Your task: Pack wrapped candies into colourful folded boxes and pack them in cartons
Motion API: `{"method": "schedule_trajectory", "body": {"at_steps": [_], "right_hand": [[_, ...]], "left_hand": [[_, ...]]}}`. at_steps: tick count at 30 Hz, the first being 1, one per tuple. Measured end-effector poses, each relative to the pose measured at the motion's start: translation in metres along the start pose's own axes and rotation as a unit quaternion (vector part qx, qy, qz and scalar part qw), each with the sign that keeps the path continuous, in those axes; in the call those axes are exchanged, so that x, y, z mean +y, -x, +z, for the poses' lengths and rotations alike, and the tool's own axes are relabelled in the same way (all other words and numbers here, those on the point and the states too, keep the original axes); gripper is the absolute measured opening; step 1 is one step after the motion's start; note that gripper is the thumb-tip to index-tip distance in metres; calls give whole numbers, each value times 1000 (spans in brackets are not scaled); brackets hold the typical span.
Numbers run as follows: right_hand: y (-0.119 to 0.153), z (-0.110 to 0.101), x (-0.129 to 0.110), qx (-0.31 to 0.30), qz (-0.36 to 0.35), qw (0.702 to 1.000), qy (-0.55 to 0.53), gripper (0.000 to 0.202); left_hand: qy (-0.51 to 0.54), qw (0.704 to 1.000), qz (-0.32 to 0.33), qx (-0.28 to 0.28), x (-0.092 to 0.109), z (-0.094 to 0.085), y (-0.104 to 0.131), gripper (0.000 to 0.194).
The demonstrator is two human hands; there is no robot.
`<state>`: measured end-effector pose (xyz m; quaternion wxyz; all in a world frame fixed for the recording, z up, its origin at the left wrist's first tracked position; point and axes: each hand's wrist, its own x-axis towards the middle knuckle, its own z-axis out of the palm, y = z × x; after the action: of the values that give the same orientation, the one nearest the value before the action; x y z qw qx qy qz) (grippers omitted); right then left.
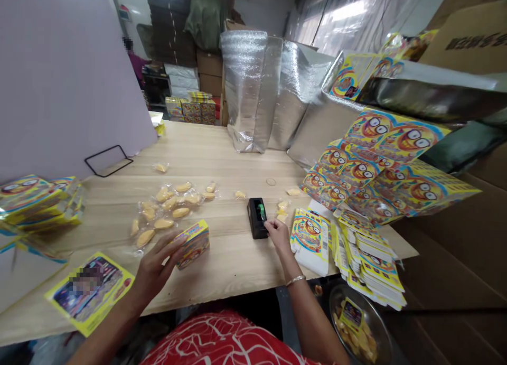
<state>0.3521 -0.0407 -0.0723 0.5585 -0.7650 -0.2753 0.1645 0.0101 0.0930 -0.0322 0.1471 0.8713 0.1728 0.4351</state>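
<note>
My left hand (160, 262) is wrapped round a small yellow printed carton (194, 244), which stands on the table near the front edge. On the right, a black tape dispenser (254, 228) with a green roll (260, 211) sits on the tabletop. My right hand (278, 235) pinches the tape at the dispenser's near right end; the strip itself is too small to see clearly. Beyond the carton lies a loose group of clear-wrapped yellow cookies (181, 213). A few more wrapped cookies (282, 206) rest beside the dispenser.
Flat printed cartons (311, 233) pile up at the right, below stacked boxes (364, 169). Filled boxes (35, 201) and a printed card (91, 291) lie left. Silver foil bags (245, 90) stand behind. A metal bowl (336, 301) of cookies sits low right. Someone (138, 66) is far back.
</note>
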Motion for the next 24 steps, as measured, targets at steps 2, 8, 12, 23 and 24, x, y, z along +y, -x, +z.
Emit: {"method": "schedule_trajectory", "body": {"at_steps": [2, 8, 12, 23, 24], "right_hand": [[7, 3, 4, 1, 15, 999, -42, 32], [46, 14, 19, 26, 63, 988, -139, 36], [50, 23, 28, 36, 91, 979, -180, 41], [95, 61, -26, -132, 49, 964, -225, 33], [103, 73, -42, -181, 37, 951, -248, 31]], "left_hand": [[-1, 1000, -7, 3, 4, 0, -2, 34], [22, 999, -38, 2, 8, 2, -4, 31], [28, 998, -61, 14, 11, 2, -6, 25], [29, 995, -88, 26, 10, 9, -4, 9], [31, 995, -89, 24, 10, 9, -4, 9]]}}
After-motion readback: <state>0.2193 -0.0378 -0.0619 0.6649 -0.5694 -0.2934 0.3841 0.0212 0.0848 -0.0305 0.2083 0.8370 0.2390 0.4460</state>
